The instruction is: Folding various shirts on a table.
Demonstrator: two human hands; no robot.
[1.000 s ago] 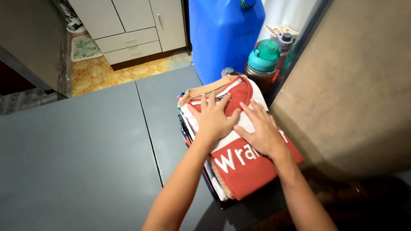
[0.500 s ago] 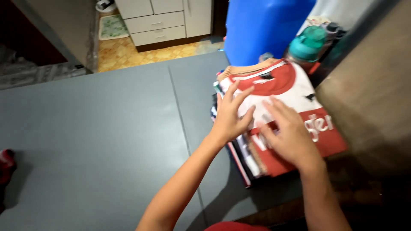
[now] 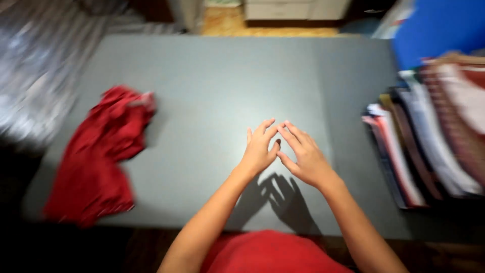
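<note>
The grey table (image 3: pixel 212 76) is mostly bare. At its right edge sits a tall stack (image 3: pixel 429 136) of folded clothes, already done by the look of it. A crumpled red garment (image 3: pixel 96 156) lies unfolded at the left. Left hand (image 3: pixel 259 149) and right hand (image 3: pixel 302 155) hover mid-table, fingertips touching, open and holding nothing.

Grey table (image 3: pixel 212 76) fills the centre, with a seam running from 12 toward 5 o'clock. Yellowish tiled floor (image 3: pixel 227 23) at 12 o'clock, pale cabinet (image 3: pixel 295 7) beyond it. Blue container (image 3: pixel 439 28) at 2 o'clock. Surroundings at 9 o'clock blurred.
</note>
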